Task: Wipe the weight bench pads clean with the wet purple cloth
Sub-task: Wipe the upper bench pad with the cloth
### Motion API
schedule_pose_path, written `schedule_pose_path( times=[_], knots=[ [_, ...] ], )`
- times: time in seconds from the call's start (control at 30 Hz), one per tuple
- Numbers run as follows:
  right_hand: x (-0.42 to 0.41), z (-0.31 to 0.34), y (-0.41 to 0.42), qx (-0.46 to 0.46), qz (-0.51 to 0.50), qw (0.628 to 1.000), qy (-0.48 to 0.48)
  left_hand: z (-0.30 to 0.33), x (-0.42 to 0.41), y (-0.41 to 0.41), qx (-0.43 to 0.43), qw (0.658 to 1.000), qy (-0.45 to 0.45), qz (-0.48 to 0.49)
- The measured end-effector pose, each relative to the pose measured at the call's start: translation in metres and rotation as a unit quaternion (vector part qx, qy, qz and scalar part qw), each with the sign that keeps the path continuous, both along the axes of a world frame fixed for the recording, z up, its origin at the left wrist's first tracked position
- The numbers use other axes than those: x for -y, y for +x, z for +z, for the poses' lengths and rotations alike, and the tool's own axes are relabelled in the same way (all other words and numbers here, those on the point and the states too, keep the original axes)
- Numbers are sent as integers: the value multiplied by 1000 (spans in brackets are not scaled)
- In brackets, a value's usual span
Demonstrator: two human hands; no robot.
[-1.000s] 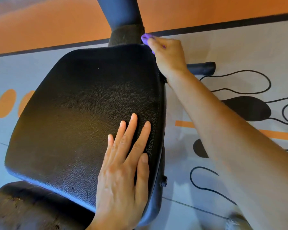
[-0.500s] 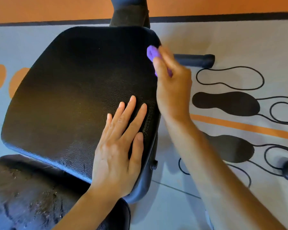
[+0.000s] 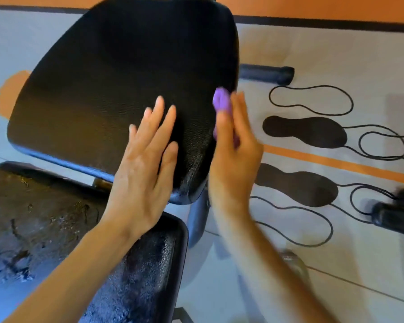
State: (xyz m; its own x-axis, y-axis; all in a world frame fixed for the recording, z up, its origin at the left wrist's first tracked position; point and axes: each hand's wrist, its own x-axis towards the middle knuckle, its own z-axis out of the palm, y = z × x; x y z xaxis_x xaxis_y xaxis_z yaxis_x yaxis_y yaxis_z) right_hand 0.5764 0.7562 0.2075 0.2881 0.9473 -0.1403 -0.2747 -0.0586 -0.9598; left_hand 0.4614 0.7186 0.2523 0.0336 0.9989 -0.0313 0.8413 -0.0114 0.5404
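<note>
- Pale floor mat (image 3: 336, 54), printed with black footprint shapes and orange bands.
- Your left hand (image 3: 142, 169) lies flat, fingers straight, on the black textured upper bench pad (image 3: 107, 73).
- Your right hand (image 3: 233, 155) grips the purple cloth (image 3: 221, 101) against that pad's right edge.
- Cracked black lower pad (image 3: 44, 217) sits nearest you.

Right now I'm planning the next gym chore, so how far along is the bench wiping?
Looks done: the near pad glistens with wet streaks and droplets. In hand: the right hand holds the purple cloth against the right edge of the far pad, while the left hand rests flat on it. Left: most of the far pad's top looks matte and dry, so probably still unwiped.
</note>
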Motion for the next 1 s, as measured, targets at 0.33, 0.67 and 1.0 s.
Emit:
schedule_pose_path(
  times=[0.33,0.67,1.0],
  knots=[
    [-21,2,-6,104,-63,993,1,-21,37,-6,-60,998,-10,7],
    [-10,5,-13,89,-80,993,-5,-25,37,-4,-78,997,3,13],
    [5,16,-14,51,-38,998,-25,-22,37,-3,-66,998,14,20]
  ],
)
